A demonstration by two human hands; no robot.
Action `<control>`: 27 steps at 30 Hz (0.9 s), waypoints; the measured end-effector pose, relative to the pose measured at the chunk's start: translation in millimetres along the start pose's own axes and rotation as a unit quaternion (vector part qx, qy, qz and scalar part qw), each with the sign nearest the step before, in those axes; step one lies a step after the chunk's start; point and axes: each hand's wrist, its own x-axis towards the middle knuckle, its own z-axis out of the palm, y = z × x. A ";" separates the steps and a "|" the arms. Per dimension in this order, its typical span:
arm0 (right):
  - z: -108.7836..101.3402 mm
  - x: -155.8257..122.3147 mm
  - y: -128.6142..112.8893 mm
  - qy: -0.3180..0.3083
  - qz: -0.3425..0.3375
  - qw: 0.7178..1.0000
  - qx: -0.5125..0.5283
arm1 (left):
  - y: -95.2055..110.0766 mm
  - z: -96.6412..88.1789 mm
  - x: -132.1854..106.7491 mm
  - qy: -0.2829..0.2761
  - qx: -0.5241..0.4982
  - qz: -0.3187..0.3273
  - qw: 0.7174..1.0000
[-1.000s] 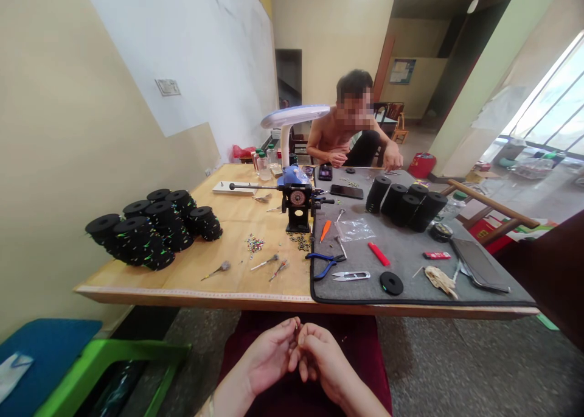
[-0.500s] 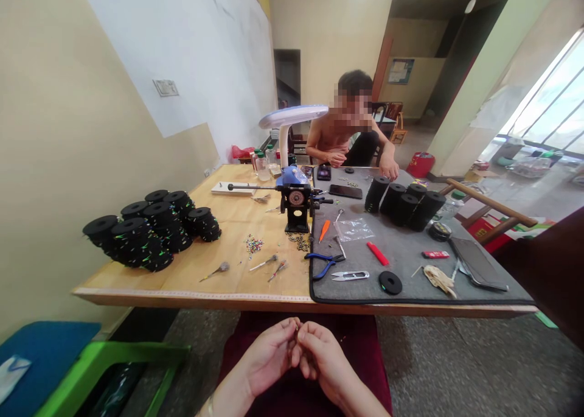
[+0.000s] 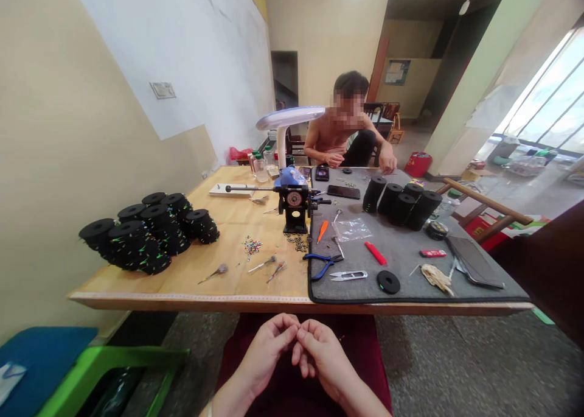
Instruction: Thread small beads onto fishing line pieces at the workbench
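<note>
My left hand point(image 3: 272, 346) and my right hand point(image 3: 318, 351) meet over my lap, just in front of the table edge. Thumb and fingertips of both are pinched together, tip against tip. Whatever sits between them is too small to make out. Beyond them on the wooden table point(image 3: 177, 283) lie several thin pieces with grey tufted ends, one of them a yellow-tipped piece point(image 3: 214, 274). A heap of small coloured beads point(image 3: 252, 245) is behind these. Blue-handled pliers point(image 3: 323, 263), thread snips point(image 3: 348, 276) and a black spool point(image 3: 388, 281) rest on the grey mat point(image 3: 360, 292).
Stacked black spools point(image 3: 155, 216) stand at the left, more black spools point(image 3: 404, 204) at the right. A black winding device point(image 3: 295, 207) and a lamp point(image 3: 289, 119) occupy the middle. Across the table sits another person point(image 3: 335, 140). A green stool point(image 3: 82, 368) is at lower left.
My left hand has turned so its thumb and index finger show more from above, and the tiny dark thing at the fingertips no longer shows. The other person's hand is slightly raised from the mat.
</note>
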 end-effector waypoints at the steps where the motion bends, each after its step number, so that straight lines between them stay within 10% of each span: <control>1: -1.0 0.0 -1.1 0.001 0.000 1.000 -0.014 | 3.2 0.5 -0.7 0.017 0.021 0.011 1.000; 17: -1.5 -10.5 -27.9 -0.029 -0.132 0.930 -0.341 | 38.8 10.5 -7.4 0.004 0.168 0.067 0.983; 27: 0.8 -22.9 -44.5 -0.032 -0.164 0.917 -0.362 | 60.2 17.4 -19.3 -0.034 -0.108 -0.027 0.993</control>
